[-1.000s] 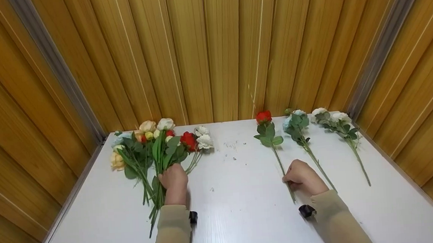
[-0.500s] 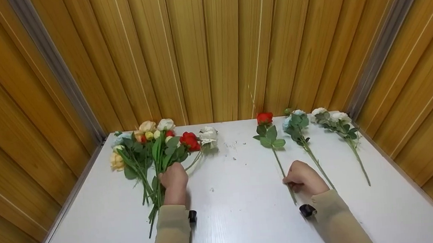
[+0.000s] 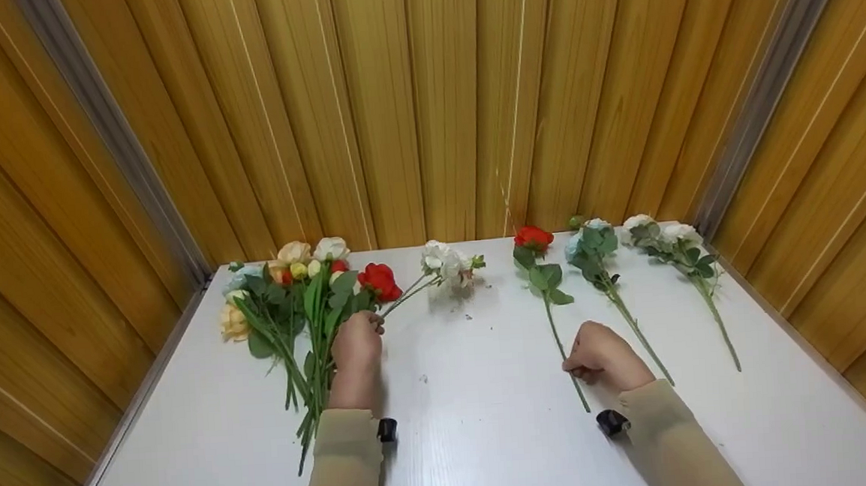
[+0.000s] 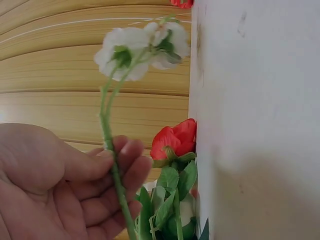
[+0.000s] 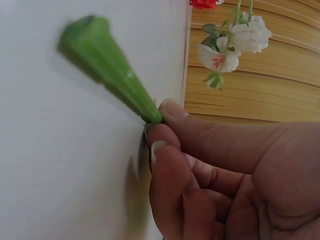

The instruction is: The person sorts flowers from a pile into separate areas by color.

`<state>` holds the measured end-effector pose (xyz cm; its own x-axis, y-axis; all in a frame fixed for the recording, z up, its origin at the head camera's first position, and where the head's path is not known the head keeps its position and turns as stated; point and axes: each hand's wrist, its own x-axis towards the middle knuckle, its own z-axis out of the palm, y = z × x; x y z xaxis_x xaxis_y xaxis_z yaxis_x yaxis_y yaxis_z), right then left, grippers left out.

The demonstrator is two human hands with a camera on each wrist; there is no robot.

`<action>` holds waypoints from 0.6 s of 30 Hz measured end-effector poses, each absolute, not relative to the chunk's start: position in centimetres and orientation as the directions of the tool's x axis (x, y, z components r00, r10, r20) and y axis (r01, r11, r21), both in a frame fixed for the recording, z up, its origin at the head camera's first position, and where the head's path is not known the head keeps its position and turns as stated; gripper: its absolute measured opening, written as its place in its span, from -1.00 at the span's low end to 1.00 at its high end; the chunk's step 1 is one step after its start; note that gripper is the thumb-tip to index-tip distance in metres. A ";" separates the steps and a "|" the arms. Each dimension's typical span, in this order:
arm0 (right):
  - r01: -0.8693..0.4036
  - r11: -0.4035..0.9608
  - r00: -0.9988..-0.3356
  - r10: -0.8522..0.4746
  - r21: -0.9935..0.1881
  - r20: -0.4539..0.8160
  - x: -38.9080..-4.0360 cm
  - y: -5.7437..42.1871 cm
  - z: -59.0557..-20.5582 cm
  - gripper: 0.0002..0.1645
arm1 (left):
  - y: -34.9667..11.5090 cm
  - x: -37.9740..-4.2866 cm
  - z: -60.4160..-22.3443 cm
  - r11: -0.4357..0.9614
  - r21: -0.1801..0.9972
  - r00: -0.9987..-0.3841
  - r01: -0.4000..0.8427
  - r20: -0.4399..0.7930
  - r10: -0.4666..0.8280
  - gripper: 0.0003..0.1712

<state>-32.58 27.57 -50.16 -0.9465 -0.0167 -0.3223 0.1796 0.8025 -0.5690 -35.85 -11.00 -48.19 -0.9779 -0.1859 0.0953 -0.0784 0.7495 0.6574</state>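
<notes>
My left hand point(image 3: 358, 341) pinches the green stem of a white flower point(image 3: 443, 261) between thumb and fingers. Its white blooms lean right, past the edge of the left pile, and in the left wrist view two heads branch from the one stem point(image 4: 111, 165). Farther right, my right hand point(image 3: 598, 353) pinches the lower stem of a red flower point(image 3: 533, 238), whose head points to the back wall. The cut end of that stem point(image 5: 110, 65) juts out past the thumb in the right wrist view. Another red flower point(image 3: 380, 281) lies just beyond my left hand.
A pile of mixed artificial flowers point(image 3: 293, 296) with long green stems lies under and left of my left hand. To the right lie a pale blue flower point(image 3: 591, 244) and a white flower point(image 3: 679, 239). Wood-patterned walls point(image 3: 425, 108) border the white table point(image 3: 482, 435).
My left hand has moved slightly up and right, and the white flower has swung right, out of the pile. The red flower in my right hand has turned slightly, its head shifting right.
</notes>
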 end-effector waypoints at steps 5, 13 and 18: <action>0.185 0.804 -0.941 -0.020 -0.565 -0.337 -32.6 27.6 -50.1 -0.77 | -10.8 -36.0 -48.2 0.749 0.663 -0.969 -0.007 0.180 -0.168 -0.76; 0.176 0.795 -0.950 -0.017 -0.580 -0.312 -32.6 27.5 -50.3 -0.77 | -10.6 -35.9 -47.8 0.776 0.629 -0.953 0.045 0.260 -0.155 -0.83; 0.166 0.789 -0.956 -0.018 -0.592 -0.292 -32.5 27.4 -50.3 -0.79 | -10.1 -35.7 -47.0 0.717 0.693 -0.942 0.072 0.283 -0.179 -0.80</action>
